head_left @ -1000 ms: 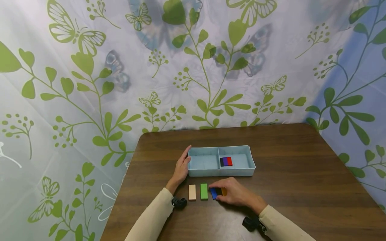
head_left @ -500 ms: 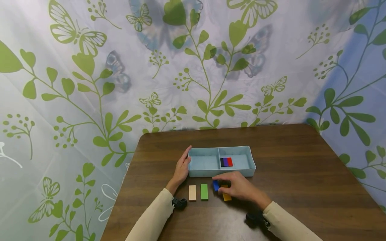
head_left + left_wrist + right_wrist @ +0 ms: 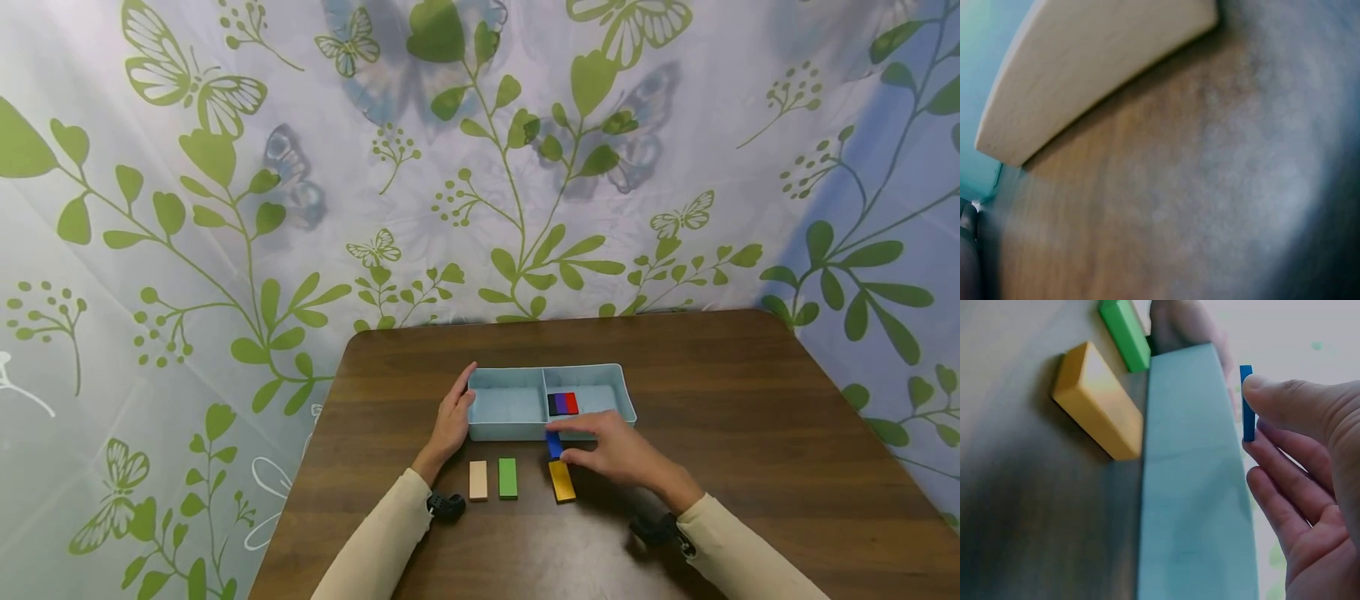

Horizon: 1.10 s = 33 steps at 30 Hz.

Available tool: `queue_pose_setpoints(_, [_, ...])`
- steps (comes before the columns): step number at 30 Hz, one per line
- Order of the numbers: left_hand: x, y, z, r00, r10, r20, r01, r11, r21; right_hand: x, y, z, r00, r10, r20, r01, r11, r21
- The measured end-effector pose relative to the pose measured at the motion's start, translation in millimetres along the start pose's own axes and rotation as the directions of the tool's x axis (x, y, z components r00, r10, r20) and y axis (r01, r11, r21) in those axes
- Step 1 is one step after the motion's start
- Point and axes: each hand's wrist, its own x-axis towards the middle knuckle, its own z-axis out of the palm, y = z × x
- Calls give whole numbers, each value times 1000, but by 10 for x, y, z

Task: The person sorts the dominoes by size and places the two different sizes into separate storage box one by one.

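A thin blue block (image 3: 554,445) is pinched between the thumb and fingers of my right hand (image 3: 622,450). In the right wrist view the blue block (image 3: 1248,406) is held upright, level with the upper edge of the light-blue tray's front wall (image 3: 1191,481). My left hand (image 3: 451,423) rests along the left end of the two-compartment tray (image 3: 510,432), fingers extended and thumb at the rim. Black, purple and red blocks (image 3: 562,404) lie side by side in the right compartment, against the divider.
On the brown table (image 3: 720,392), in front of the tray, lie a beige block (image 3: 478,481), a green block (image 3: 507,479) and a yellow block (image 3: 562,482). The beige block (image 3: 1097,69) looms close in the left wrist view. A patterned curtain (image 3: 450,167) hangs behind.
My right hand has lifted the blue block from between the green and yellow ones and carried it forward and right to the tray's front wall. My left hand has stayed at the tray.
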Motion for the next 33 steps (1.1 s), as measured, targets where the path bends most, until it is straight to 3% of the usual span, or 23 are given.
queue_pose_setpoints(6, [-3, -6, -6, 1000, 22, -3, -22, 999, 40, -14, 12, -202, 997, 8, -79, -10, 1000, -27])
queue_pose_setpoints(16, [-8, 34, 7, 1000, -13, -10, 13, 1000, -12, 9, 166, -451, 990, 60, -128, -72, 994, -87])
queue_pose_setpoints(23, [-30, 53, 12, 1000, 0, -10, -1, 999, -35, 29, 298, -544, 987, 121, -108, -133, 984, -117])
queue_pose_setpoints(33, [-25, 38, 19, 1000, 7, -16, -8, 999, -32, 119, 445, -563, 994, 105, -35, -109, 981, -161])
